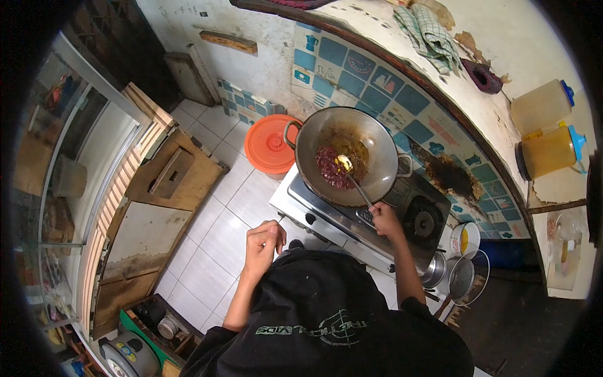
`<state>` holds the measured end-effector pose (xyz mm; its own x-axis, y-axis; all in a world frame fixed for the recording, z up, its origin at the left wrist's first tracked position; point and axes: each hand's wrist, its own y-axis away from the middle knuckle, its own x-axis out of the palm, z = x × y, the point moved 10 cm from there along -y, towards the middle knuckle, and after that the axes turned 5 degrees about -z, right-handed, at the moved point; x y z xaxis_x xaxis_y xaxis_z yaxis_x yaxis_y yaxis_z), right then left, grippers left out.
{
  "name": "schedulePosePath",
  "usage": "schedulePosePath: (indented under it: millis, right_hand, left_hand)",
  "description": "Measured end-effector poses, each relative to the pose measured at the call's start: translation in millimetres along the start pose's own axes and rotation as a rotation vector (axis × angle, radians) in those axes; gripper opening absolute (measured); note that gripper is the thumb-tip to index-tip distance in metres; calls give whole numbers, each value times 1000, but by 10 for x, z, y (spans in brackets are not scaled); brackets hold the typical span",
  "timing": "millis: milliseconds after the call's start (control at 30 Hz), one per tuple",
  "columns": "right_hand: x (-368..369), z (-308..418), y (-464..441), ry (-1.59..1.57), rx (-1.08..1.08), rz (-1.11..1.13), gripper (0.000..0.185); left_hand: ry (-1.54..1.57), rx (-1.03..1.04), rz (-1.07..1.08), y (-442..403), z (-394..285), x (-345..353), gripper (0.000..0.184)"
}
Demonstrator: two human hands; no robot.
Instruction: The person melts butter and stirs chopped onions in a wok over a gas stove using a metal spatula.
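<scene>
My right hand (384,221) is wrapped round the handle of a metal cooking spoon (358,190). The spoon's head rests among chopped reddish-purple pieces, perhaps shallots (331,168), inside a large two-handled wok (380,147). Brownish oil or residue coats part of the wok's inside. Under the wok is a two-burner gas stove (339,221), whose right burner (424,221) is uncovered. My left hand (262,245) hangs in front of the stove's left end, fingers curled closed and apart from the wok. Whatever those fingers hold, if anything, cannot be made out.
An orange lidded bucket (271,143) stands on the floor left of the stove. Bowls and a strainer (461,279) sit to the right. Jugs (553,151) and a checked cloth (428,38) lie along the ledge above. A wooden cabinet (157,220) is at left.
</scene>
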<state>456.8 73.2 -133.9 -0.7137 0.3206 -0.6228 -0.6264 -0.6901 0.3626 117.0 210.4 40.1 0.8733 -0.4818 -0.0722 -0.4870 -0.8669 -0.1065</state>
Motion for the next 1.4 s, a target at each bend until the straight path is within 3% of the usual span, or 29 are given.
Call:
schedulePosePath:
  millis: [33, 133, 333, 433, 533, 833, 1033, 1400]
  right_hand:
    - [48, 28, 101, -99, 150, 84, 21]
    - [153, 88, 233, -294, 287, 206, 21]
    - [191, 107, 242, -423, 298, 263, 23]
    - [109, 152, 205, -276, 203, 187, 22]
    - [-86, 408, 150, 121, -289, -88, 21]
    - [-394, 863, 402, 414, -284, -320, 17]
    - [-430, 805, 357, 486, -201, -317, 17]
    - [-434, 821, 367, 533, -269, -347, 17]
  left_hand:
    - [-1, 0, 1, 1, -2, 2, 49]
    - [4, 0, -1, 3, 19, 5, 49]
    - [-9, 10, 7, -1, -30, 6, 51]
    - [-7, 8, 9, 3, -13, 3, 50]
    - [3, 11, 10, 0, -19, 10, 50]
    - [3, 12, 7, -3, -14, 22, 49]
    - [3, -1, 2, 8, 4, 7, 48]
    - [21, 10, -2, 28, 1, -6, 49]
